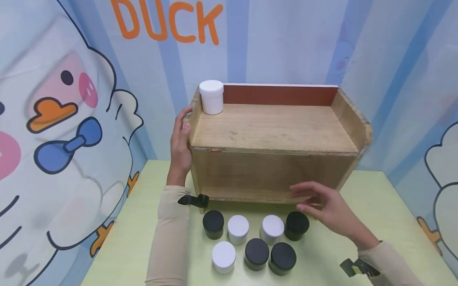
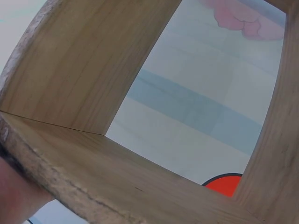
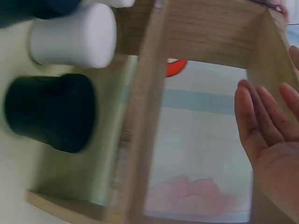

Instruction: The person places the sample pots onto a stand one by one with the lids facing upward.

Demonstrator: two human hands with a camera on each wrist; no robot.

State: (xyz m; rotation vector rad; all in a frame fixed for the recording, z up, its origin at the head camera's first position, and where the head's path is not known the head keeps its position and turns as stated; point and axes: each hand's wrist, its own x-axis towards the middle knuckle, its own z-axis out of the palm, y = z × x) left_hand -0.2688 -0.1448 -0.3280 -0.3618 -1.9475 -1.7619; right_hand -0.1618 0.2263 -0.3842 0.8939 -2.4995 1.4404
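Observation:
A two-tier wooden shelf unit [image 1: 275, 127] stands on the table in the head view. My left hand [image 1: 180, 147] rests along the outside of its left side panel, fingers reaching up toward the top edge; in the left wrist view only part of this hand [image 2: 18, 193] shows below the panel. On the upper tier, in the back left corner, sits a white lidded jar [image 1: 212, 97]. My right hand [image 1: 327, 204] hovers empty before the shelf's lower right front, fingers spread and slightly bent. Just left of it stands a black lidded jar [image 1: 297, 225].
Several black jars, among them one at the left [image 1: 213, 224], and three white jars, one in front [image 1: 224, 257], stand in two loose rows before the shelf. The pale green table [image 1: 136, 238] meets a duck-printed curtain [image 1: 293, 43] behind and at both sides.

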